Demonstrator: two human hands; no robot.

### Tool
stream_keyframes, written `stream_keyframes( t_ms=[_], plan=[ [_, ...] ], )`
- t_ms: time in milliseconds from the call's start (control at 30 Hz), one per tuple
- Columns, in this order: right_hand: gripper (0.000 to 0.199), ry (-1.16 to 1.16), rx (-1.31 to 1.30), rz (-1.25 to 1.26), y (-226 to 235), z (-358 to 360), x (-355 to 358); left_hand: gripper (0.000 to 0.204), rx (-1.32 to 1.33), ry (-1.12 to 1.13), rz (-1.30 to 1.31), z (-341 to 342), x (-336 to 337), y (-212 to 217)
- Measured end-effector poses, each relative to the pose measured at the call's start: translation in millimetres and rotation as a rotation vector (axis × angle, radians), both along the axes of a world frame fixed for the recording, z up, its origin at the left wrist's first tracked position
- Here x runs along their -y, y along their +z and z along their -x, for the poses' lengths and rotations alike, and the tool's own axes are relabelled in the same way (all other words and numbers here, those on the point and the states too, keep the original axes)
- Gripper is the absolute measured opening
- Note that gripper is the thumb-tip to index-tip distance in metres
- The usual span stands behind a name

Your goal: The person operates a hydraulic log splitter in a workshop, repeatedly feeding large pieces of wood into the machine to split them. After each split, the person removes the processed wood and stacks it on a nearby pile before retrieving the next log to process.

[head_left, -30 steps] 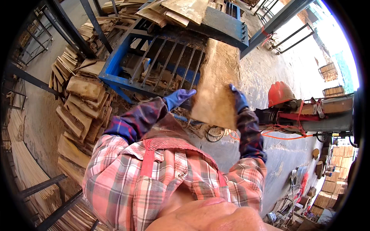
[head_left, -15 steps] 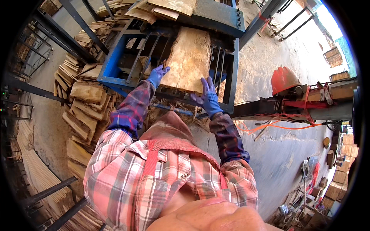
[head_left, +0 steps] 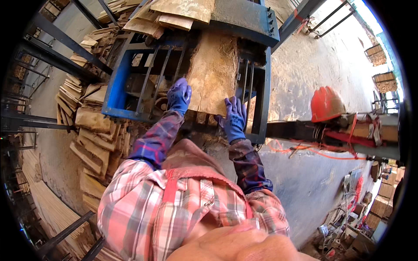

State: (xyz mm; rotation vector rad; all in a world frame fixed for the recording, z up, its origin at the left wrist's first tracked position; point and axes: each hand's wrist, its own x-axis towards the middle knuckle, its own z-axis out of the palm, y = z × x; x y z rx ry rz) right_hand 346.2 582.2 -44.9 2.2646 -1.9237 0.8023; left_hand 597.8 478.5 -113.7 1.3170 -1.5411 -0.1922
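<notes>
A rough, pale wooden board [head_left: 212, 76] lies lengthwise on a blue metal machine frame [head_left: 114, 93], its far end running beneath the machine's cover. My left hand [head_left: 179, 97], in a blue and purple glove, is closed beside the board's near left edge. Its fingers are curled, and whatever may be in them is hidden. At the near right corner, my gloved right hand [head_left: 234, 121] is open, fingers spread and the fingertips at the board's edge; I cannot tell how firmly they touch it.
More boards [head_left: 180, 9] lie on the machine's cover [head_left: 244, 19]. Stacked wood pieces [head_left: 93, 119] fill the floor at left. A red helmet [head_left: 325, 104] sits on a beam [head_left: 300, 130] to the right, with orange cord hanging below. Dark metal bars [head_left: 72, 56] stand at upper left.
My left fingers, stretched toward the board's edge before, have curled in. My right hand stays by the near right corner, fingers still spread. The whole view has shifted slightly.
</notes>
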Motion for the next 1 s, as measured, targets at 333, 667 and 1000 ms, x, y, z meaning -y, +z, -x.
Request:
stream_keyframes(
  t_ms=[333,667,1000],
  plan=[
    [0.082,-0.062,-0.064,-0.137,0,28,116,0.056,0.501,-0.190,0.279,38,166,173],
    [0.055,-0.034,0.432,0.063,55,-21,174,0.045,0.985,0.002,0.251,70,323,195],
    [0.075,0.132,2.005,-0.240,123,24,140,0.040,0.159,-0.158,0.598,47,222,213]
  ],
)
